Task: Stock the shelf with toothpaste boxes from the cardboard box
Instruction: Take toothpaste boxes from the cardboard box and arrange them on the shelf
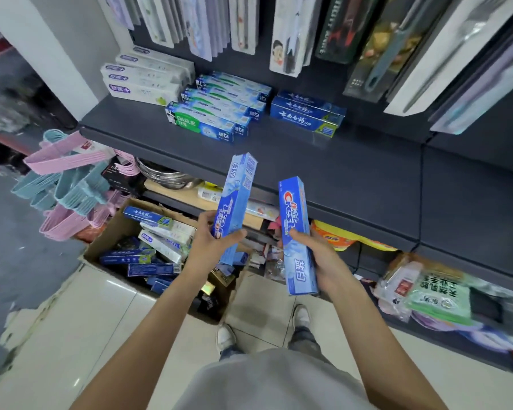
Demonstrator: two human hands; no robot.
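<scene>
My left hand (212, 236) grips a light blue Crest toothpaste box (239, 187) near its lower end, and the box points up toward the shelf. My right hand (317, 255) holds a second blue Crest box (293, 214) around its middle, upright. Both boxes hover in front of the dark grey shelf (323, 161). On that shelf lie white toothpaste boxes (145, 76), green and blue Darlie boxes (216, 110) and dark blue boxes (307, 113). The open cardboard box (101, 241) stands on the floor at lower left with several toothpaste boxes inside.
Pink and blue hangers (68, 184) hang at the left beside the cardboard box. Packaged goods (293, 31) hang above the shelf. Lower shelves hold metal bowls (166, 173) and bagged goods (436, 291). My feet (225, 338) stand on pale floor tiles.
</scene>
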